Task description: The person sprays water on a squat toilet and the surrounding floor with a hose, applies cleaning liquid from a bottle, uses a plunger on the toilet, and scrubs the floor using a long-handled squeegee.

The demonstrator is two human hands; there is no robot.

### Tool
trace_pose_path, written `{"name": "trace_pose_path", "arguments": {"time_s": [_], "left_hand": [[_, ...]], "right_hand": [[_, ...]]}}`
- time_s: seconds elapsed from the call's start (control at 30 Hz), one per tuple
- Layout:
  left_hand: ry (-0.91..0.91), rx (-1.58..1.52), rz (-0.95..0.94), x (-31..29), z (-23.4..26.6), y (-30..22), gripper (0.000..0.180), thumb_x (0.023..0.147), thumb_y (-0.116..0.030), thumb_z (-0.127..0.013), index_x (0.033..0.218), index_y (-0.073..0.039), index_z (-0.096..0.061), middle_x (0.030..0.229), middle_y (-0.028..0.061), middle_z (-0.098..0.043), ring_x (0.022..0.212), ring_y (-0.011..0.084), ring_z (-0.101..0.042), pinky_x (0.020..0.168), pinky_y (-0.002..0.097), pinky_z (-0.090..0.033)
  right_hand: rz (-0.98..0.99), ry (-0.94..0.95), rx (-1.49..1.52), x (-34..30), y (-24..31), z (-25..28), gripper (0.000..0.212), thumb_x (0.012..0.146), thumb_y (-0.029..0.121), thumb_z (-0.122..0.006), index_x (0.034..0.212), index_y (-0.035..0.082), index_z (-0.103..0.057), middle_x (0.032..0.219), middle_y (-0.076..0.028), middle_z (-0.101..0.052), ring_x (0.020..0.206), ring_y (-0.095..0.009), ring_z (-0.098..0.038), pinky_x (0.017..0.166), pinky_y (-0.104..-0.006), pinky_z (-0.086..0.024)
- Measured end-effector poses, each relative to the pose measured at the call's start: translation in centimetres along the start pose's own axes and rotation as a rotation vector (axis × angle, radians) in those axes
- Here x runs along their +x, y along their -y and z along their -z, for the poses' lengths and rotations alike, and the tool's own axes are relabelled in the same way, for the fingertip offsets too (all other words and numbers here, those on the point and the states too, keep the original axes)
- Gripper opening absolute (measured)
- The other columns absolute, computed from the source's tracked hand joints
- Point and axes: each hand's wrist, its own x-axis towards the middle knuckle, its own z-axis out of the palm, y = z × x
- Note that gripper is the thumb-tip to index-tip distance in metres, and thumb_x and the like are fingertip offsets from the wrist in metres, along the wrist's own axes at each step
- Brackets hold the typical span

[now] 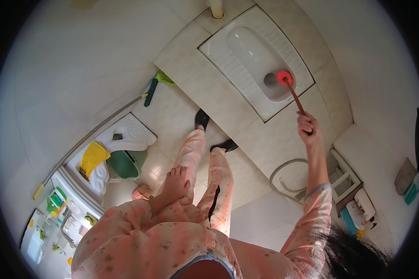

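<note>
My right hand (308, 128) is closed round the dark end of a toilet brush (295, 96), my arm stretched forward. The brush's round red head (284, 78) is inside the bowl of a white squat toilet (284, 43), beside the dark drain hole (271, 80). From this angle I cannot tell whether the bristles touch the bowl's surface. My left hand (176, 183) lies flat on my left leg near the knee, fingers spread, holding nothing. I wear pink patterned pyjamas and black shoes.
The toilet is set in a raised tiled step (219, 83) whose edge runs just ahead of my shoes. Leftward are a long-handled squeegee (151, 92), a green bin (125, 163) and a yellow cloth (94, 157). Rightward are a grey hose (286, 163) and a white rack (345, 180).
</note>
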Motion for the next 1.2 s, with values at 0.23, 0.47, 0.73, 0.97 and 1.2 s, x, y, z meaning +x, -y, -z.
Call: {"name": "trace_pose_path", "arguments": {"time_s": [0.23,0.47,0.73,0.97,1.2], "left_hand": [[0.006,0.029,-0.041,1.3,0.5,-0.2,0.054,0.072,-0.022,-0.058,0.12,-0.002,-0.044,0.113,0.0163,-0.046,0.102,0.0317,-0.045,0.085,0.0434,-0.039],[-0.007,-0.024,-0.012,-0.2,-0.1,0.0,0.054,0.072,-0.022,-0.059,0.119,-0.001,-0.044,0.112,0.0177,-0.046,0.102,0.0323,-0.045,0.085,0.0433,-0.039],[0.024,0.01,-0.037,0.3,0.0,0.3,0.054,0.071,-0.022,-0.059,0.12,-0.003,-0.044,0.111,0.0164,-0.047,0.101,0.032,-0.045,0.084,0.0437,-0.039],[0.013,-0.014,-0.032,-0.4,-0.5,0.5,0.055,0.072,-0.023,-0.058,0.121,-0.003,-0.043,0.114,0.0174,-0.045,0.105,0.0332,-0.044,0.085,0.0442,-0.038],[-0.024,0.034,-0.088,0.1,-0.4,0.6,0.054,0.072,-0.023,-0.058,0.12,-0.002,-0.043,0.112,0.017,-0.047,0.103,0.0321,-0.045,0.083,0.0435,-0.038]], "right_hand": [[0.014,-0.316,-0.169,8.2,-2.8,3.4,0.016,0.096,0.019,-0.037,0.086,0.006,-0.04,0.056,0.001,-0.033,0.039,-0.008,-0.03,0.032,-0.0211,-0.026],[-0.024,-0.466,-1.347,-3.5,-7.3,3.3,0.027,0.095,0.021,-0.036,0.121,0.017,-0.038,0.053,0.002,-0.032,0.037,-0.01,-0.031,0.032,-0.024,-0.028],[0.122,-0.491,-1.211,5.9,-8.9,6.1,0.03,0.095,0.019,-0.034,0.124,0.014,-0.036,0.053,0.001,-0.031,0.037,-0.01,-0.031,0.031,-0.027,-0.029],[0.065,-0.409,-1.145,-1.8,-12.6,3.9,0.045,0.096,0.02,-0.033,0.14,0.022,-0.024,0.054,0.003,-0.026,0.038,-0.008,-0.027,0.032,-0.0242,-0.025],[0.305,-0.44,-1.202,4.5,-16.5,5.3,0.046,0.095,0.019,-0.033,0.14,0.016,-0.021,0.054,0.003,-0.029,0.039,-0.009,-0.031,0.033,-0.0253,-0.029]]}}
